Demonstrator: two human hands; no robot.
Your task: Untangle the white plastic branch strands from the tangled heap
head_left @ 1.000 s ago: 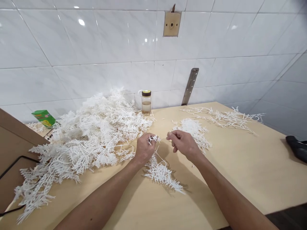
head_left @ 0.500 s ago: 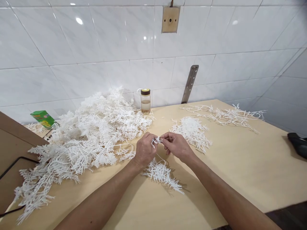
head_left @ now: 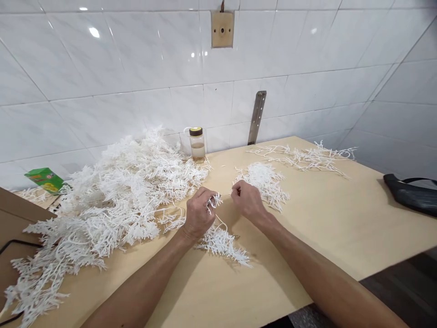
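My left hand [head_left: 200, 213] is closed around a white branching plastic sprig [head_left: 214, 200], whose frilly tip pokes out past the thumb. Below that hand, a feathery part of white sprig [head_left: 223, 246] lies on the table, with a thin curved stem rising toward my fingers. To the right, a short gap away, my right hand [head_left: 248, 200] has its fingers pinched together; what they hold, if anything, is hidden. Just behind it rests a small heap of short white sprig pieces [head_left: 264, 182]. A big pile of white sprigs [head_left: 136, 182] spreads out left of my left hand.
Bare white stems [head_left: 307, 157] lie at the table's back right. A jar with a dark lid [head_left: 197, 145] stands by the tiled wall, near a metal bracket [head_left: 256, 118]. A green box [head_left: 44, 180] and brown cardboard [head_left: 20, 218] sit left; a black object [head_left: 411, 193] lies right.
My right hand has pulled away from the sprig in my left hand, toward the small heap, and its fingers have curled in. The view has turned slightly right.
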